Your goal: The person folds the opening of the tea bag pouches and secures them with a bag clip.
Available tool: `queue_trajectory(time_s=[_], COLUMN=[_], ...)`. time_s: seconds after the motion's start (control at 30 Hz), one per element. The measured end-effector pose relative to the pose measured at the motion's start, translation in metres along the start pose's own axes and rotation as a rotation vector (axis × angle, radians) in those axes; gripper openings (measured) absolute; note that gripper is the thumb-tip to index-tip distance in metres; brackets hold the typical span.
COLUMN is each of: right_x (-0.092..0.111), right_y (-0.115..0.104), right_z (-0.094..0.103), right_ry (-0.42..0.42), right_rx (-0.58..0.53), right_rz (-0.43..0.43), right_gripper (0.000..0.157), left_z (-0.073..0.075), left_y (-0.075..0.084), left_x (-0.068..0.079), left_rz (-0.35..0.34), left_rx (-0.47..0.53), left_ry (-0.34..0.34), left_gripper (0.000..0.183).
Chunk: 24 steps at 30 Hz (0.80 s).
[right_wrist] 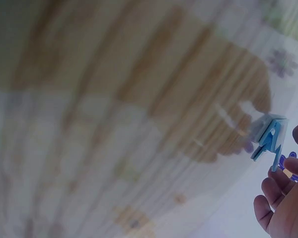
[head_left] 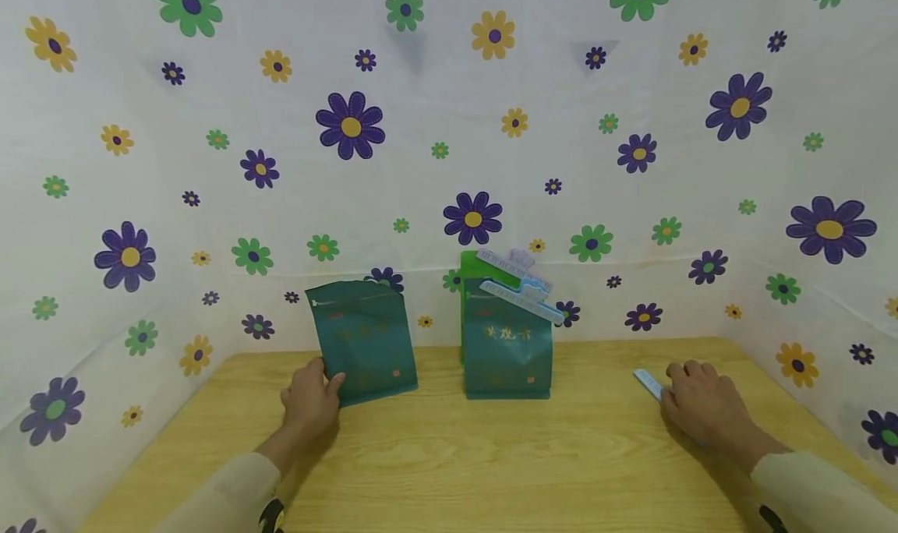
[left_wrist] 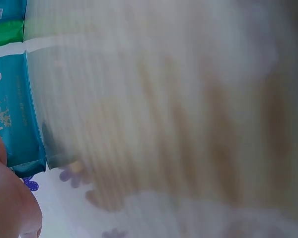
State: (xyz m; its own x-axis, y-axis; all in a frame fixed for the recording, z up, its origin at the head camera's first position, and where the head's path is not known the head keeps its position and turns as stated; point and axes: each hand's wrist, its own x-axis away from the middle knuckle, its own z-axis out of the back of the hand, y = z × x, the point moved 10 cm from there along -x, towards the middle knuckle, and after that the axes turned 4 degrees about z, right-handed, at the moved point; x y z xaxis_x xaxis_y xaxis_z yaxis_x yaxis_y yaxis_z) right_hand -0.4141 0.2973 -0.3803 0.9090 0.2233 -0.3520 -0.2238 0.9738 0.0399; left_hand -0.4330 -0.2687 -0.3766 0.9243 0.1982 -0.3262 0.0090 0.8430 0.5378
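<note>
A dark teal pouch bag stands tilted at the left, its folded upper edge uncovered. My left hand holds its lower left side, thumb against the front. In the left wrist view the teal bag meets the thumb at the left edge. Over at the right, my right hand is at a light blue bag clip lying on the table, covering part of it. The right wrist view shows the blue clip just beyond my fingers, which are loosely bent and spread.
A second teal bag stands upright in the middle, a blue clip slanting across its top. Behind it is a bright green bag with a pale lilac clip. A flower-patterned cloth surrounds the wooden table.
</note>
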Motion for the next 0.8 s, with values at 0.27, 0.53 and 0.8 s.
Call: queue_trajectory(time_s=[0.27, 0.53, 0.8], right_x=[0.001, 0.003, -0.001], right_y=[0.0, -0.021, -0.029], right_z=[0.008, 0.018, 0.019], right_ry=[0.044, 0.162, 0.123], right_rx=[-0.05, 0.056, 0.01], right_rz=[-0.005, 0.147, 0.127], right_gripper=[0.033, 0.019, 0.019], left_z=[0.0, 0.002, 0.0], left_y=[0.001, 0.005, 0.009], left_x=[0.007, 0.011, 0.019], left_rz=[-0.046, -0.079, -0.102], left_rx=[0.0, -0.006, 0.01], left_ry=[-0.002, 0.002, -0.006], left_gripper=[0.032, 0.032, 0.03])
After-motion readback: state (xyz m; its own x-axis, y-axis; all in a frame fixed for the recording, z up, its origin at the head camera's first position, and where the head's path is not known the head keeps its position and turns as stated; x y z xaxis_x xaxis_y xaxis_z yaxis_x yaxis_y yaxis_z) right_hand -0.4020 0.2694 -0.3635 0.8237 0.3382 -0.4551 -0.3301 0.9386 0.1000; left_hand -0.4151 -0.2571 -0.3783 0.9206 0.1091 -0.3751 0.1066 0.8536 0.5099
